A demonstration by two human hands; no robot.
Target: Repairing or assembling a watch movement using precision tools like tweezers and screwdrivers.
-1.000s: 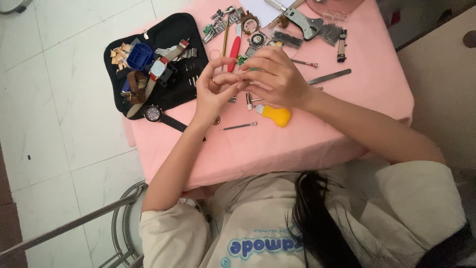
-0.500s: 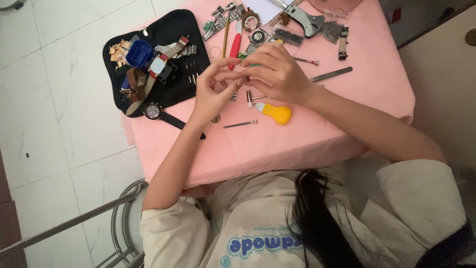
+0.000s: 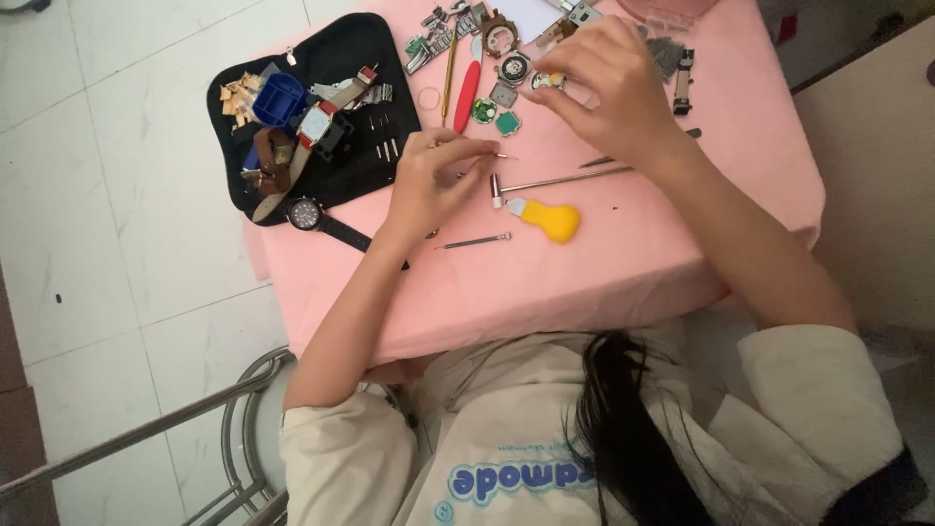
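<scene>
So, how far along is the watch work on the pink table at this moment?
Done: watch parts lie loose, among them green boards. In hand: the left hand pinches a small pin; the right hand reaches into the parts by a round movement. Left: nothing looks reassembled, and the black watch lies apart from both hands.

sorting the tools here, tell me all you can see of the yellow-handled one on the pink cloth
The yellow-handled tool has a short, bulbous, glossy handle that looks like plastic, with a pale collar and a small metal tip at its left end. It lies flat on the pink tablecloth, tip pointing left, just below a thin metal rod and right of a small pin tool. Neither hand touches it; the left hand is closest.
</scene>
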